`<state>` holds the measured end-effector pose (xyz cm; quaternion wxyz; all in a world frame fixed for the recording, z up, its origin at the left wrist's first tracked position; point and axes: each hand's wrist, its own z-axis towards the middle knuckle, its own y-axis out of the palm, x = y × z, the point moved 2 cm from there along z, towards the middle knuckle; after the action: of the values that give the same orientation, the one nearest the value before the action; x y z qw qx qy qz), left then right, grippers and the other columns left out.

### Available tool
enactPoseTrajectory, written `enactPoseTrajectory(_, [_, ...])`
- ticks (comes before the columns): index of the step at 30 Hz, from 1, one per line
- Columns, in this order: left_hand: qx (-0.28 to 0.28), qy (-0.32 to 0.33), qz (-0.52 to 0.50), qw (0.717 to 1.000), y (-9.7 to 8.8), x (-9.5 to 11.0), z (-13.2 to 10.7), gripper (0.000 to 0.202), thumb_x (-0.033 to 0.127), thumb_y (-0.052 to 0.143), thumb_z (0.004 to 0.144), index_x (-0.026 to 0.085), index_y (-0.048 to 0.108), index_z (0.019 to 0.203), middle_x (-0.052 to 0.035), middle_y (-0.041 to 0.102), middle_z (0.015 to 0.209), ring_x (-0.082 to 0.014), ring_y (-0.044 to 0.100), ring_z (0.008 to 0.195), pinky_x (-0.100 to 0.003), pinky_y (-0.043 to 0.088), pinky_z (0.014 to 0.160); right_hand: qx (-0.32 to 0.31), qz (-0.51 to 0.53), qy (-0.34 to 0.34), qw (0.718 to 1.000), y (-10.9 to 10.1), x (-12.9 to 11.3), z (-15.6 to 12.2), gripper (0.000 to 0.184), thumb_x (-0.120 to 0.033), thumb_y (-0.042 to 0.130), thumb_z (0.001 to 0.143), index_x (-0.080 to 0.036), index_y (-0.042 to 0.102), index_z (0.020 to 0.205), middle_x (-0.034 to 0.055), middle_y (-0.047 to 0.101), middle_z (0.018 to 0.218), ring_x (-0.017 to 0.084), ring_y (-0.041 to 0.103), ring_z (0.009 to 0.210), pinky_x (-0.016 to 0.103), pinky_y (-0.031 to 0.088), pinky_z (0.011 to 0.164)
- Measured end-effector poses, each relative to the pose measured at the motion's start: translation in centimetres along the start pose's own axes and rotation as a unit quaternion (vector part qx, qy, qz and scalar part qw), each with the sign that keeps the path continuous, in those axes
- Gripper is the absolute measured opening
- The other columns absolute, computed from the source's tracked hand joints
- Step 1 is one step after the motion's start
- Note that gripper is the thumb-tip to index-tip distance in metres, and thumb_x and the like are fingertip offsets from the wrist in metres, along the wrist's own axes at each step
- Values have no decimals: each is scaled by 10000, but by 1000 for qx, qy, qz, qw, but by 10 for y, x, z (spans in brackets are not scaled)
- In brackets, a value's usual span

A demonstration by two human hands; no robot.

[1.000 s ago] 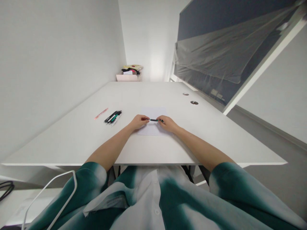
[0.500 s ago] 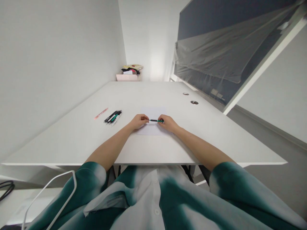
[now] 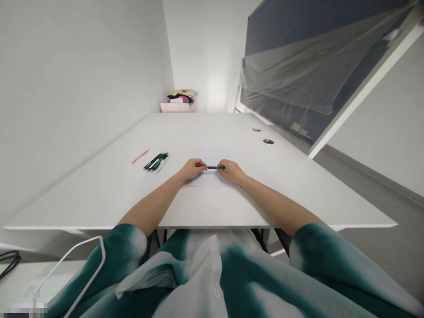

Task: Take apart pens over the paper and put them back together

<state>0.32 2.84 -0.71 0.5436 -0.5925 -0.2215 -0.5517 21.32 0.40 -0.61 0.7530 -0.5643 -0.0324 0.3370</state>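
A green and black pen [image 3: 214, 168] lies crosswise between my two hands, just above a white sheet of paper [image 3: 211, 168] on the white table [image 3: 205, 203]. My left hand [image 3: 192, 169] is closed, its fingertips pinching the pen's left end. My right hand [image 3: 231, 171] is closed round the pen's right end. Both forearms rest on the table's front part.
A bundle of several dark and green pens [image 3: 156, 161] lies left of the paper, with a pink pen [image 3: 139, 157] further left. Two cable grommets [image 3: 268, 141] sit at the right. A pink box with clutter [image 3: 178, 105] stands beyond the far end. A white wall runs along the left.
The hands have shifted very slightly closer together on the pen; otherwise the scene is the same.
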Motion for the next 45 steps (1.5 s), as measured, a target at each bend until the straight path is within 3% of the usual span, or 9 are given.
enactPoseTrajectory(10, [6,6,27,1000,2,-1,0,187,308,699,667,138,705,744,-36,702,731,-161,609,705,-306,465,716,-24,-30,3,999,-4,-6,-3,178,-198,535,901,-175,679,1003,72,709,963,178,631,869,269,441,782])
enactPoseTrajectory(20, [13,23,51,998,2,2,2,182,303,677,679,141,688,762,-26,689,718,-150,588,676,-296,454,690,-75,-101,14,992,-6,-16,-3,324,-242,365,999,-175,656,1126,111,687,1130,209,638,1006,291,446,816])
enactPoseTrajectory(24, [11,32,53,998,2,1,2,188,305,679,693,142,680,789,-28,691,736,-150,595,691,-295,460,693,-56,-82,12,995,-6,-15,-4,280,-284,454,968,-183,621,1167,91,695,1086,204,643,964,291,446,807])
enactPoseTrajectory(27, [11,36,51,998,1,1,3,182,292,681,697,142,674,801,-29,688,742,-150,598,693,-297,468,698,-41,-64,17,997,-4,-12,-4,338,-234,561,895,-182,566,1229,77,691,1077,192,637,949,281,443,811])
enactPoseTrajectory(33, [12,27,51,998,2,-2,4,164,267,688,689,150,662,800,-23,678,743,-148,592,689,-311,485,724,-30,-70,20,997,-5,-8,-3,220,-152,514,878,-179,622,1068,76,677,1048,175,624,871,270,435,758])
enactPoseTrajectory(40, [32,41,73,996,1,-3,4,134,213,641,696,152,656,814,-25,687,792,-154,605,749,-326,493,788,-31,-94,3,995,-11,-15,-5,278,-265,443,964,-194,662,1121,88,684,1101,195,626,987,273,436,795])
enactPoseTrajectory(45, [27,42,90,995,1,-2,4,139,209,638,696,152,656,822,-32,694,816,-160,612,772,-327,492,801,-54,-88,22,994,-10,-17,-5,304,-286,470,952,-208,607,1212,70,705,1106,188,647,946,270,439,786])
